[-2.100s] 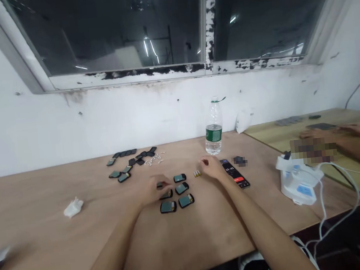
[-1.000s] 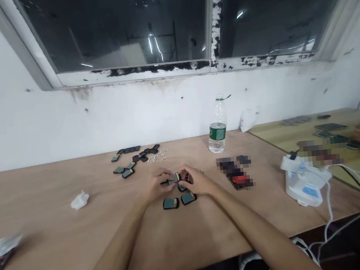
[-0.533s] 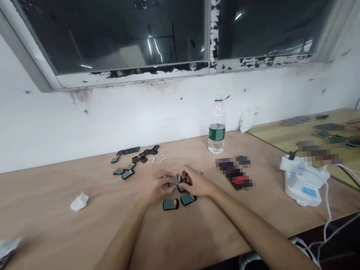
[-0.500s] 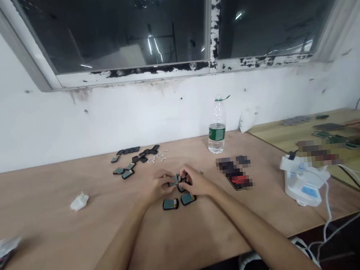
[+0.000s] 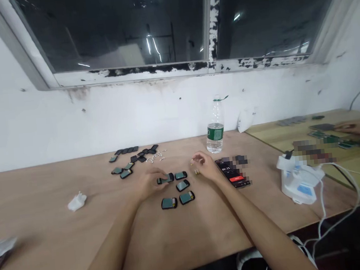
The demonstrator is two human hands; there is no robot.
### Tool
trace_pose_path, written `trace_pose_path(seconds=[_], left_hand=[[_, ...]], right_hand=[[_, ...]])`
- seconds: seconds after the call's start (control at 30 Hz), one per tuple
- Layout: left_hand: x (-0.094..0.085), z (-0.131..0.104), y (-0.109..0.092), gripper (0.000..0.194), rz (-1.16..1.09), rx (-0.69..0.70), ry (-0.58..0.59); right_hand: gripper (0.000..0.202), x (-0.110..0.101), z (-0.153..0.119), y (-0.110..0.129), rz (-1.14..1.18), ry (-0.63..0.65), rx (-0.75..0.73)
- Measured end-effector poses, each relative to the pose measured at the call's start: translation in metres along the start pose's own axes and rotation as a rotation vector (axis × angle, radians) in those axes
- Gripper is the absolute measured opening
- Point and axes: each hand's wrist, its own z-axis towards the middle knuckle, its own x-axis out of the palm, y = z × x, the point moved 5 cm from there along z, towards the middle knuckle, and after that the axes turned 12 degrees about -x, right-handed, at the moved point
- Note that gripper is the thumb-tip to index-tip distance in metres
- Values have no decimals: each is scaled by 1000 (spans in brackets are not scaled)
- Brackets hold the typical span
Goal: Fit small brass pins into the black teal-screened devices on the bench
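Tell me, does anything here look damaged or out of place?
Yes: the window frame looks damaged, its white paint broken by ragged black patches, and a brownish stain marks the wall below. A crumpled white wad also sits apart on the table.

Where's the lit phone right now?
The phone lies right of centre in the head view, just right of the right hand, nearer than the water bottle.
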Motion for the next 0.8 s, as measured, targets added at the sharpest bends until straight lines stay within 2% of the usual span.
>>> trace_pose_path(seconds=[0.07, 0.13, 0.27, 0.43, 0.6, 0.8], left_hand=[[-2, 0, 8, 14, -4, -90, 92], [0, -2, 14, 19, -14, -149, 211], [9, -8, 22, 28, -5, -228, 395], [7, -8, 18, 34, -18, -284, 436], [-6, -7, 3, 34, -111, -292, 419], [6, -15, -15, 38, -37, -287, 647]], right_hand=[[6, -17, 1, -19, -149, -14, 63], [4, -25, -2, -35, -276, 46, 137], [10, -25, -11, -50, -377, 197, 243], [8, -24, -12, -47, -357, 205, 278], [12, -29, -4, -35, -385, 95, 197], [15, -27, 1, -22, -340, 9, 72]])
